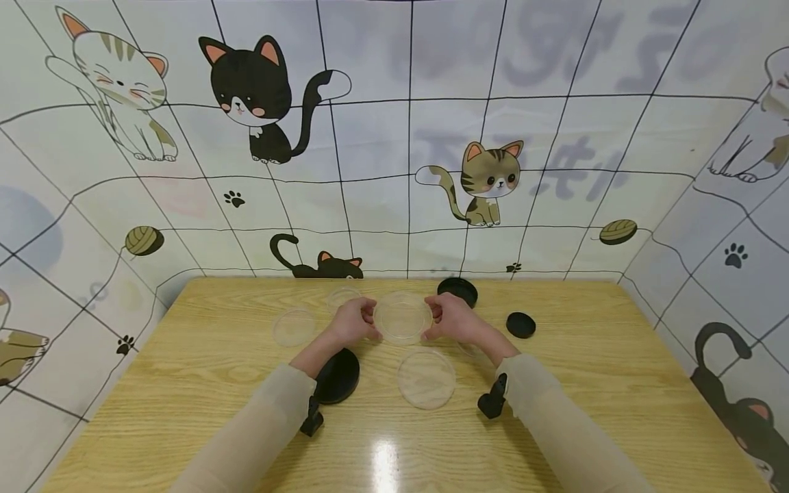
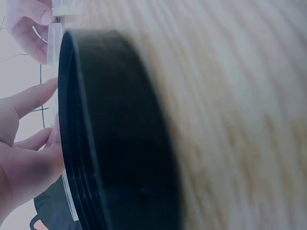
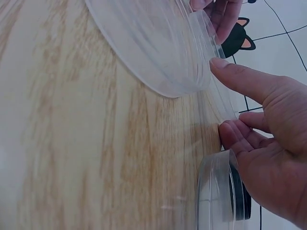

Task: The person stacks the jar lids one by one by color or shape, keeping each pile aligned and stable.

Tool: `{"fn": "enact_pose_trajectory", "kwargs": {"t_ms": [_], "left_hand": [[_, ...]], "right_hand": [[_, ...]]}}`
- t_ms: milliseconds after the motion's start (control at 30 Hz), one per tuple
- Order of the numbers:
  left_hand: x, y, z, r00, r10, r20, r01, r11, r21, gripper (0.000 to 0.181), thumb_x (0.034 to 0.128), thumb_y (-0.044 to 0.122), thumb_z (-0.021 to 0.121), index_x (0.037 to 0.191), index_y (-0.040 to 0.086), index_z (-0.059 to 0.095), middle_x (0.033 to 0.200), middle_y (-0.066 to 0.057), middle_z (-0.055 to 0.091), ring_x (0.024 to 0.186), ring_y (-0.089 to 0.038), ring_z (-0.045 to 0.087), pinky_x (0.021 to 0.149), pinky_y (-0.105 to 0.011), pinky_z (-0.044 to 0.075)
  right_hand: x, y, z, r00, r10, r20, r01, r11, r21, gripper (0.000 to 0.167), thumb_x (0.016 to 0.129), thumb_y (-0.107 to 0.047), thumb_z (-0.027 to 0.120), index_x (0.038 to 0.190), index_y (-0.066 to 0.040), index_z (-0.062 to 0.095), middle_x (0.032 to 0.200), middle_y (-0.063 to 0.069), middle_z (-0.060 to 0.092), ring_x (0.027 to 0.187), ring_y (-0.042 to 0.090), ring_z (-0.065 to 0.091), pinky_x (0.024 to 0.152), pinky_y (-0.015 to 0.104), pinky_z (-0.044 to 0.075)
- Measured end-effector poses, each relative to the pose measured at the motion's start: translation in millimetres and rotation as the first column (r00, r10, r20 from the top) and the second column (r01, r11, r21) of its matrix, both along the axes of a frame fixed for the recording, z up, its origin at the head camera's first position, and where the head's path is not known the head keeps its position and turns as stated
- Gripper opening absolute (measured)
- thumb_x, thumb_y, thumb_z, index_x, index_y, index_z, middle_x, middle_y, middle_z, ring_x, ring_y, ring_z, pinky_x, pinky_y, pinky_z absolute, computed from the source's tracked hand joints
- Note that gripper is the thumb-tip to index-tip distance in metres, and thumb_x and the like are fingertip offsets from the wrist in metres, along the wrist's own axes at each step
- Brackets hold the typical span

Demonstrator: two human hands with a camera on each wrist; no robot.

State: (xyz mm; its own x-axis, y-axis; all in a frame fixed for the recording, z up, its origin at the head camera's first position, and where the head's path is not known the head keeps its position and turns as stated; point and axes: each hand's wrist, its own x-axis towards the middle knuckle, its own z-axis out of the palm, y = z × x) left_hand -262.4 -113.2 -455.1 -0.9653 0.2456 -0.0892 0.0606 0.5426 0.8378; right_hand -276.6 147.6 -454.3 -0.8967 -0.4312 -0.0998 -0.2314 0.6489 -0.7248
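Pinching a clear round dish at its rim, the left hand and right hand faced each other across the far middle of the table; whether its base touched the wood, I could not tell. A second clear round piece lay just nearer, a large black lid near the left forearm, and a small black lid to the right. The step in hand seemed to be steadying or placing the dish; the next move probably called for keeping it level and releasing both sides evenly.
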Motion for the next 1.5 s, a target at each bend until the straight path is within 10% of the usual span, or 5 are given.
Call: {"fn": "enact_pose_trajectory", "kwargs": {"t_ms": [600,1033,1500], "left_hand": [[16.0,-9.7,27.9,1.0,-0.024,0.02,0.02,0.986,0.167,0.079,0.0753,-0.001,0.088,0.145,-0.002,0.051,0.132,-0.022,0.053,0.1,-0.026,0.061,0.078,-0.032,0.052],[72.3,-17.0,44.6,0.999,-0.042,-0.013,0.044,0.973,0.225,0.078,0.0745,-0.001,0.09,0.143,-0.004,0.052,0.123,-0.018,0.054,0.088,-0.022,0.065,0.075,-0.032,0.058],[135.2,-22.5,28.7,0.999,-0.024,-0.037,0.033,0.962,0.273,0.079,0.0636,-0.01,0.092,0.133,-0.011,0.053,0.11,-0.018,0.057,0.08,-0.021,0.063,0.071,-0.028,0.058]], "right_hand": [[16.0,8,17.3,1.0,-0.02,0.006,0.021,0.968,-0.251,0.08,0.077,-0.006,0.091,0.143,0.01,0.048,0.123,0.019,0.054,0.098,0.026,0.054,0.085,0.037,0.049],[61.8,15,30.8,1.0,0.008,-0.029,-0.016,0.958,-0.288,0.081,0.075,-0.011,0.093,0.141,0.006,0.05,0.126,0.021,0.053,0.095,0.025,0.056,0.086,0.038,0.049],[118.5,8,22.2,0.996,0.061,-0.072,-0.08,0.952,-0.297,0.08,0.067,-0.007,0.097,0.134,0.005,0.056,0.111,0.01,0.053,0.086,0.02,0.056,0.083,0.035,0.052]]}}
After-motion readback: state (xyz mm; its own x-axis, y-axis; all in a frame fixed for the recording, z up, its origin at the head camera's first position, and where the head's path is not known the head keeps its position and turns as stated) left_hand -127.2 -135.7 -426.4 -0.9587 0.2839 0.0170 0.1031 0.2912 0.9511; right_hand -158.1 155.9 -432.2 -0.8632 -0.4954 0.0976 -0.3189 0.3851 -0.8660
